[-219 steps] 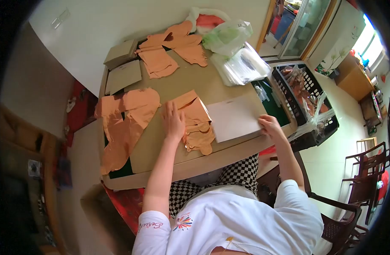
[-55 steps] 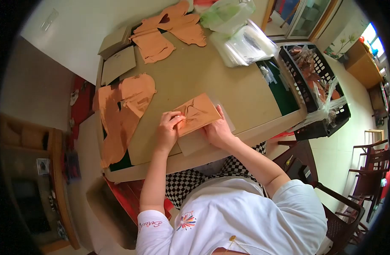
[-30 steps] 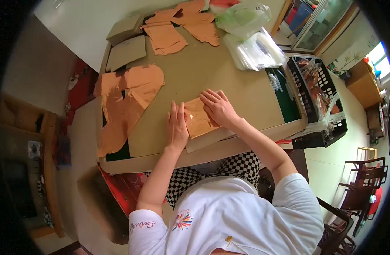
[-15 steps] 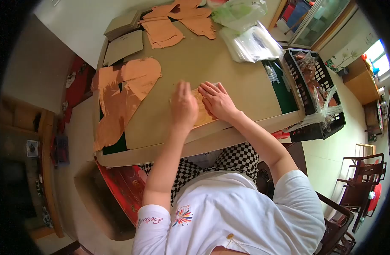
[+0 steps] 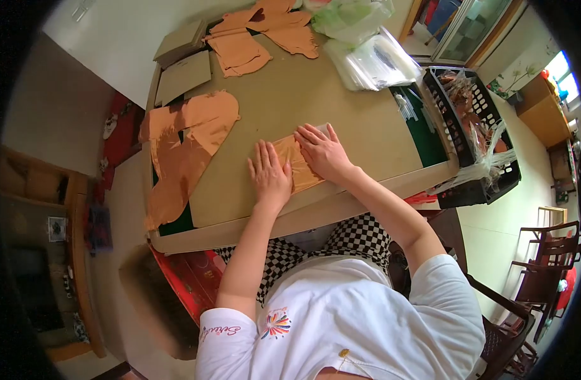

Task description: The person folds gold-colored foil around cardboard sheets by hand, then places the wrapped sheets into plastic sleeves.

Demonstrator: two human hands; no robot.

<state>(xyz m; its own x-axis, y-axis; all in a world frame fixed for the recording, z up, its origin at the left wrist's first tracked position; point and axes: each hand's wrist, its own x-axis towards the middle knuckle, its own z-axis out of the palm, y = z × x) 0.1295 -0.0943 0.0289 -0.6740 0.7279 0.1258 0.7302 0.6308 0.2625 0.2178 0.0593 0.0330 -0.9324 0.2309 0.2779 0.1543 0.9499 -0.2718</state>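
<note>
A flat packet (image 5: 301,172) of folded copper-orange foil, apparently in a clear plastic sleeve, lies on the cardboard-covered tabletop (image 5: 347,120) in front of me. My left hand (image 5: 271,178) lies flat along its left edge, fingers stretched and slightly spread. On its right part rests my right hand (image 5: 324,154), open with the palm down. A whitish end of the sleeve shows beyond the right fingertips. To the left are flat copper-coloured foil balloons (image 5: 198,142), loosely laid over each other and partly over the table's edge.
More foil balloons (image 5: 265,31) lie at the back beside cardboard pieces (image 5: 184,77). Clear plastic sleeves (image 5: 376,63) are stacked under a green bag (image 5: 353,22). A black crate (image 5: 474,120) with wrapped foil pieces stands right of the table. Thin clear strips (image 5: 406,107) lie near it.
My left hand has come down from a blurred motion and now lies flat at the packet's left edge. My right hand stays on the packet. The view has shifted slightly.
</note>
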